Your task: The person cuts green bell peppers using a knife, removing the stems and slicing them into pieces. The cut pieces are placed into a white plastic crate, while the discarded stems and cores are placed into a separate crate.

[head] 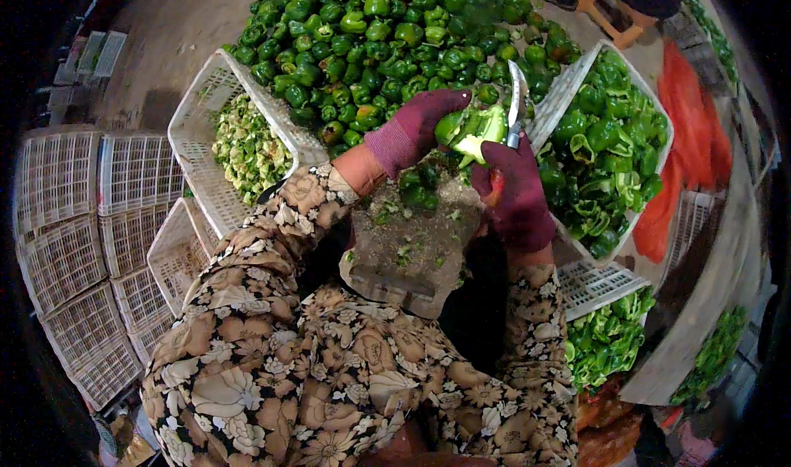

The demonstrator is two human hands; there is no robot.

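Observation:
My left hand (426,124), in a maroon knit glove, grips a green bell pepper (473,130) that is cut open, its pale inner side showing. In my right hand (516,189), gloved alike, is a knife with a curved blade (516,96) pointing up and a red part of its handle (496,186) showing between the fingers. The right thumb touches the pepper's lower edge. Beyond both hands spreads a large heap of whole green bell peppers (377,41). Green pepper pieces (419,186) lie just below the left hand.
A white plastic crate (204,90) at left holds pale pepper cores (250,146). Another crate (661,121) at right holds cut peppers (609,152), with more cut peppers (609,343) below it. Stacked crates (59,232) stand far left. Red cloth or netting (689,152) lies right.

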